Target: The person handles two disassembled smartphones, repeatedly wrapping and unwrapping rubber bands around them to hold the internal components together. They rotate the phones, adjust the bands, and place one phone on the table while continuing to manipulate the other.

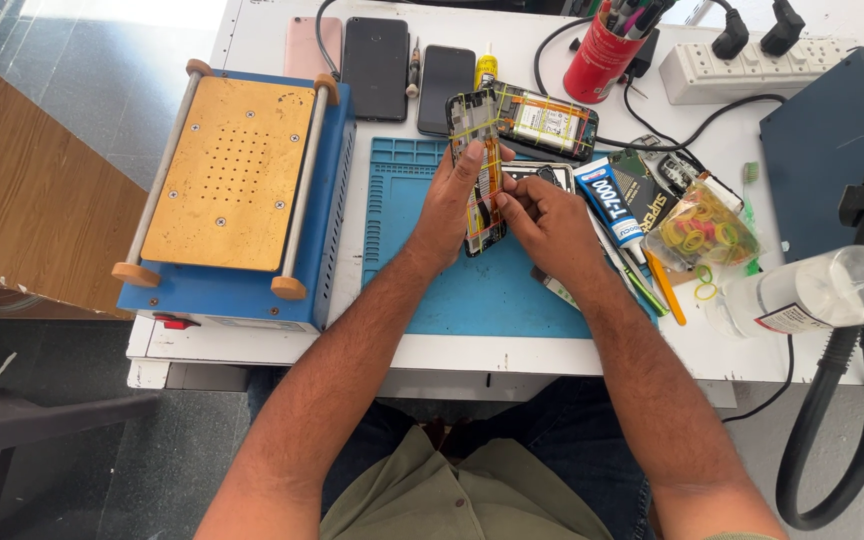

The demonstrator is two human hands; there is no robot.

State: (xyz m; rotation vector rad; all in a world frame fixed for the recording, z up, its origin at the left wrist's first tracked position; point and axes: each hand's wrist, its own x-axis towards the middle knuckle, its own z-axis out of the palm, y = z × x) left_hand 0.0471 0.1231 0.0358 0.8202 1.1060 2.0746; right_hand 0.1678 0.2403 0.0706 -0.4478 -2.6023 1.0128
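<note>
So you've got the black phone frame wrapped in yellow rubber bands [480, 170] held upright over the blue silicone work mat [472, 290], roughly mid-bench. Your left hand [452, 205] is clamped around its left edge, thumb over the top, and your right hand [547, 220] has its fingertips pinched together on the right edge, seemingly on one of the bands.

My take on doing this bit well: keep the left-hand grip on the frame edges and not the glass, and space the bands evenly so pressure doesn't bunch up at one corner. Work low over the mat, so a slip is harmless.

Counts, as far as I can see:
- Three phones lying face down or dark at the back: one pink [304, 45], two black [375, 65].
- One more opened phone with its battery showing [542, 120], also banded.
- One clear bag of coloured rubber bands [702, 235], plus two loose yellow ones beside it.
- One blue-and-white glue tube [612, 205].
- One red pen cup [602, 55].
- One blue separator machine with a brass-coloured plate [237, 190].
- One clear plastic bottle [807, 290].
</note>
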